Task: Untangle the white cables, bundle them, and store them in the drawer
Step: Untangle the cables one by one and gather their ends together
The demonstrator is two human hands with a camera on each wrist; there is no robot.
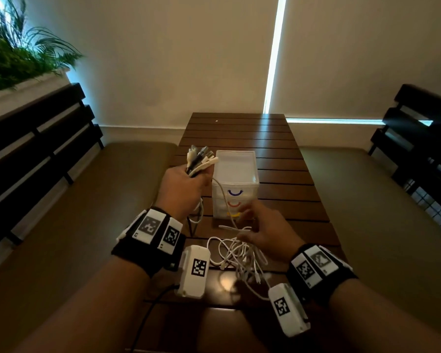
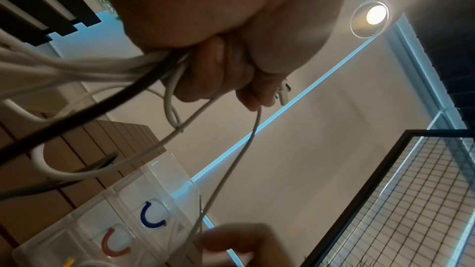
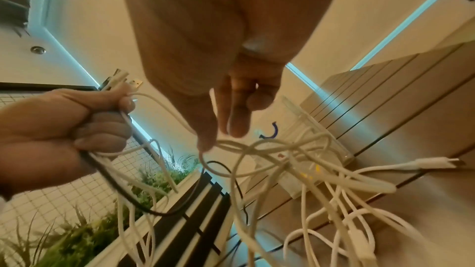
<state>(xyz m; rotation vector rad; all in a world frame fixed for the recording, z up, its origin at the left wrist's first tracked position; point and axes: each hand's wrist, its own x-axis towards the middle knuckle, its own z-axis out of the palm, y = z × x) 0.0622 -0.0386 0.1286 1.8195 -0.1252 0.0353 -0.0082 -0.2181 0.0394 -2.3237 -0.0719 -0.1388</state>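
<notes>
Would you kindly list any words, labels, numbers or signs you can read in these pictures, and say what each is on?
No readable words, brands or numbers in any view.
Black-and-white square code markers, not text: on the left wristband, the right wristband and the two white wrist camera boxes.
Curved handles, not letters: blue, red and yellow, on the clear drawer unit.
Cable plugs in the left hand: any markings too small to read.

The room is dim and warm-toned; cold blue daylight leaks along the pale roller blind's edges (image 1: 275, 54); a round recessed ceiling lamp (image 2: 372, 17) flares with streaks; a glare spot sits on the dark slatted wooden table (image 1: 225, 282); edges bow outward; near cables blur.
</notes>
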